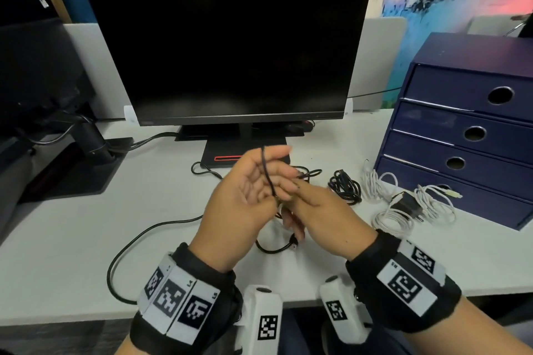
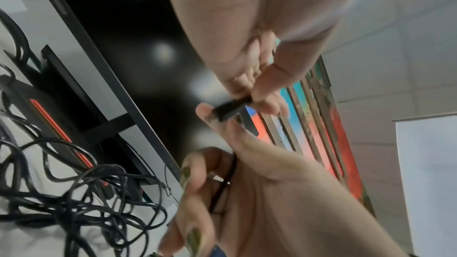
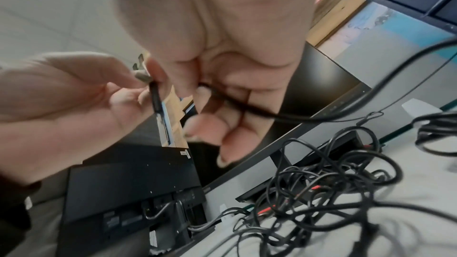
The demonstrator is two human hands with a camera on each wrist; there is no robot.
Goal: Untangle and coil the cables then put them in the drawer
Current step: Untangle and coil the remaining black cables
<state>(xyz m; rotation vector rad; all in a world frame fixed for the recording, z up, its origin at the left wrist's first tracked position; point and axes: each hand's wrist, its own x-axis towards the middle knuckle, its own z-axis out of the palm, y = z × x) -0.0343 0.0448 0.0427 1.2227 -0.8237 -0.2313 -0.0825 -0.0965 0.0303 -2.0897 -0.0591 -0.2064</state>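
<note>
Both hands are raised over the white desk, working one thin black cable. My left hand is palm up, with the cable running across it. In the left wrist view its thumb and a finger pinch the cable's black plug. My right hand is just to the right, its fingers curled round the same black cable. The rest of that cable trails down to a loose black tangle on the desk. The blue drawer unit stands at the right with its drawers closed.
A coiled black cable, white cable bundles and a black charger lie in front of the drawers. A dark monitor stands behind the hands. A long black lead loops toward the desk's front edge.
</note>
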